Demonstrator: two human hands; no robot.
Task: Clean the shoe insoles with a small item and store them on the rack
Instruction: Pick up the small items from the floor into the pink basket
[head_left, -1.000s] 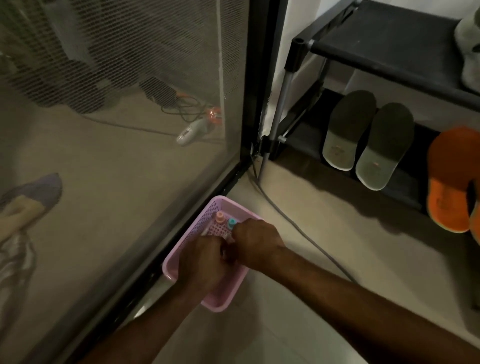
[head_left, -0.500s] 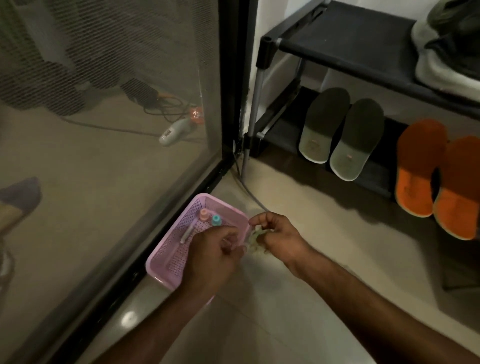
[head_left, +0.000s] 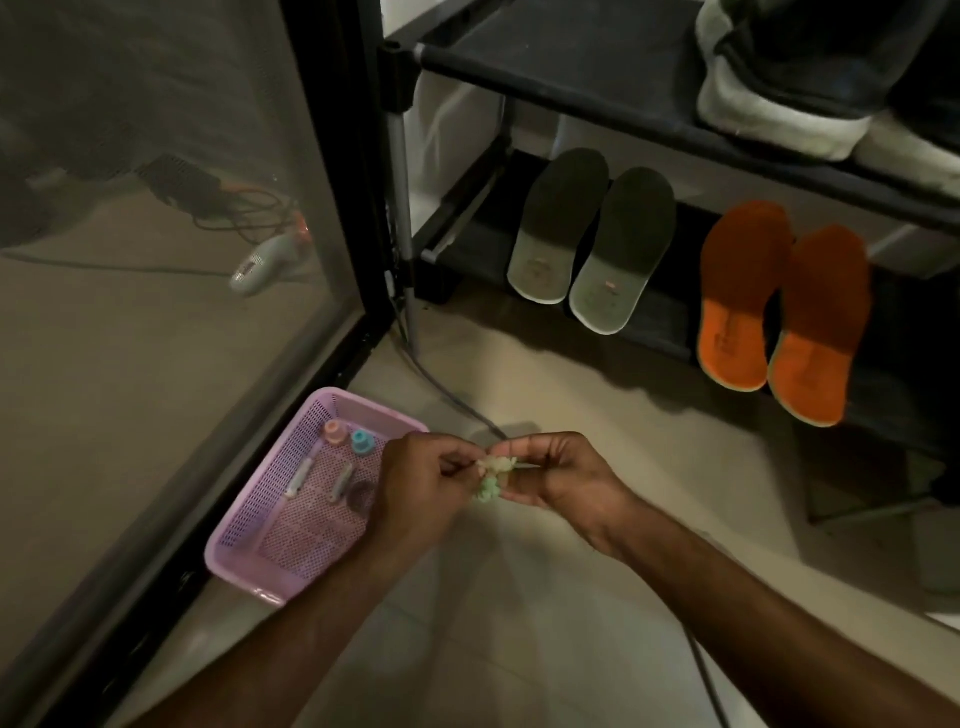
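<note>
Both hands (left (head_left: 421, 483), right (head_left: 558, 475)) pinching a tiny wad (head_left: 491, 475) together, could easily tear or drop beside the basket (head_left: 249, 540).

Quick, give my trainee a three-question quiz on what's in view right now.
1. True or false: the pink basket sits on the rack.
2. How many insoles lie on the rack's bottom shelf?
3. What grips the small pale wad? A) left hand only B) right hand only C) both hands

Key: 1 false, it is on the floor; 2 four, a grey pair and an orange pair; 3 C.
</note>
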